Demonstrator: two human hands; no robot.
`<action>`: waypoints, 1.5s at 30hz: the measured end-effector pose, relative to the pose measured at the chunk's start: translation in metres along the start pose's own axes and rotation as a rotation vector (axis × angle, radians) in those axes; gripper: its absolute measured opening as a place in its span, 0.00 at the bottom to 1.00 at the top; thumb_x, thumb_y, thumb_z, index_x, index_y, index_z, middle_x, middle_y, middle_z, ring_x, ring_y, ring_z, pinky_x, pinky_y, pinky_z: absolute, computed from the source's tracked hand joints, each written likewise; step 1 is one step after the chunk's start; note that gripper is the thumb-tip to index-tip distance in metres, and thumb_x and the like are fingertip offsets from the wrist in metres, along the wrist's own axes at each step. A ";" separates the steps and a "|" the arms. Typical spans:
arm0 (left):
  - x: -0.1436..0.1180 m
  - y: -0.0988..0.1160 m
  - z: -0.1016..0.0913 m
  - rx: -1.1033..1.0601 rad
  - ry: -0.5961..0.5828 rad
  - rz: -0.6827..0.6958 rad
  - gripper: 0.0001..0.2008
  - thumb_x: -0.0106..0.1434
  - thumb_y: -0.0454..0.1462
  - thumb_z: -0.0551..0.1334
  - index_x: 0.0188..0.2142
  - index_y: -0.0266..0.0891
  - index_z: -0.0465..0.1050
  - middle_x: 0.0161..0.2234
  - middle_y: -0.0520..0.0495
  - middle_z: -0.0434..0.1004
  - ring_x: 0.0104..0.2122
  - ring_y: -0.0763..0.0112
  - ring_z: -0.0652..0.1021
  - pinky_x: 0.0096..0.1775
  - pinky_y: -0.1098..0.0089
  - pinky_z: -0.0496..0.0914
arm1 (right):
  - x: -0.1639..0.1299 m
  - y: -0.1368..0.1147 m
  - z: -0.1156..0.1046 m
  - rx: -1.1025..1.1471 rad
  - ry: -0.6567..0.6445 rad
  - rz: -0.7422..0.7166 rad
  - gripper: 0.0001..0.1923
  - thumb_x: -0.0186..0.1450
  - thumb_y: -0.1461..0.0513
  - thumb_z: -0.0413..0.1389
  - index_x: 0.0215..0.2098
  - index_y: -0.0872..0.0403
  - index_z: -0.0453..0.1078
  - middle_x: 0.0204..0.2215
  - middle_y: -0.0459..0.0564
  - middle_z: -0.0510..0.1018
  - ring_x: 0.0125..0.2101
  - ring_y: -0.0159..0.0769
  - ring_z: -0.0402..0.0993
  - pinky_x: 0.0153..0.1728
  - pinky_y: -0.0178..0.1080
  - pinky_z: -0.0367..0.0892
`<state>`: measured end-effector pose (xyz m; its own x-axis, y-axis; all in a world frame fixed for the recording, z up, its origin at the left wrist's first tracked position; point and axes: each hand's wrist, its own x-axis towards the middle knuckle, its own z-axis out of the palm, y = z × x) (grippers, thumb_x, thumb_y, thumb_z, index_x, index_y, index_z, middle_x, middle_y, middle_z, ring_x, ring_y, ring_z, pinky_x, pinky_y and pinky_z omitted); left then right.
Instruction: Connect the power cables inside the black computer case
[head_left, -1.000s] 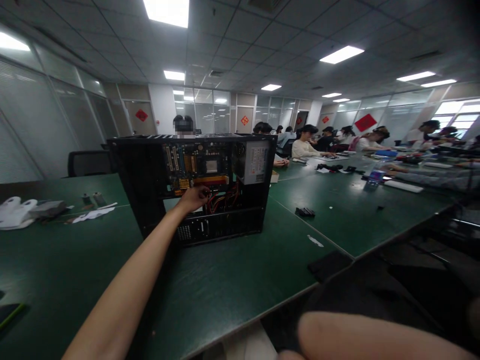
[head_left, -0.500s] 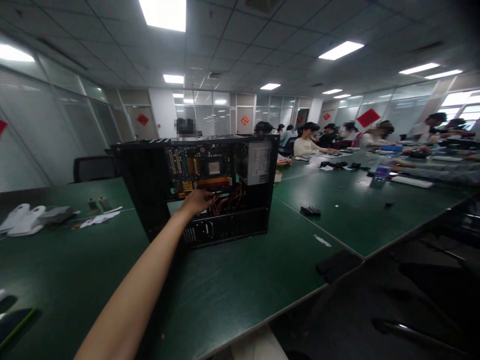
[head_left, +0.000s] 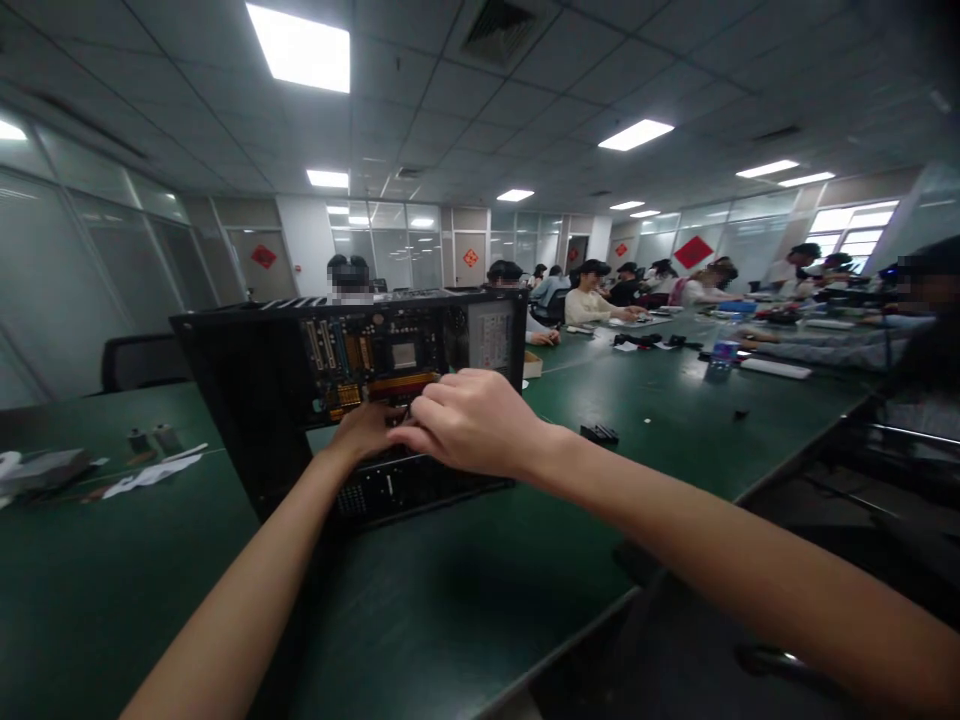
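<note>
An open black computer case (head_left: pixel 225 400) stands upright on the green table, its inside facing me. In it are a motherboard (head_left: pixel 352 345) with a pale square in its middle and a silver power supply (head_left: pixel 491 342). My left hand (head_left: pixel 365 432) reaches inside below the motherboard's lower edge, fingers bent together; what they grip is hidden. My right hand (head_left: pixel 476 420) is closed in front of the case, its fingertips meeting those of my left hand. Whatever lies between its fingers is too small to name. It covers the cables and part of the power supply.
On the green table (head_left: pixel 420 610), white paper scraps (head_left: pixel 154 473) and a grey block (head_left: pixel 49 470) lie at left. A small black part (head_left: pixel 600 434) lies right of the case; a bottle (head_left: pixel 724 352) stands farther off. Several people sit along the tables.
My right hand has come in from the right and joined my left hand at the case, now hiding the coloured cables. The view has shifted, so the case sits farther left and slightly lower.
</note>
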<state>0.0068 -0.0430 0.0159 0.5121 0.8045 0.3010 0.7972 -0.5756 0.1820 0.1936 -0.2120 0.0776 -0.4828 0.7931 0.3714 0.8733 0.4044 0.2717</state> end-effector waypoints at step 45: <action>-0.067 -0.014 -0.023 -0.033 0.019 -0.512 0.35 0.62 0.62 0.38 0.42 0.50 0.78 0.41 0.42 0.81 0.44 0.46 0.78 0.40 0.57 0.68 | -0.041 -0.022 0.114 -0.163 0.306 0.114 0.13 0.69 0.58 0.53 0.28 0.56 0.65 0.24 0.51 0.73 0.25 0.39 0.70 0.27 0.40 0.57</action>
<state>-0.0461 -0.0925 0.0148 0.0527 0.9819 0.1822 0.9338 -0.1131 0.3393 0.2018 -0.2017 -0.0447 -0.4017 0.6456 0.6495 0.9127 0.2239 0.3419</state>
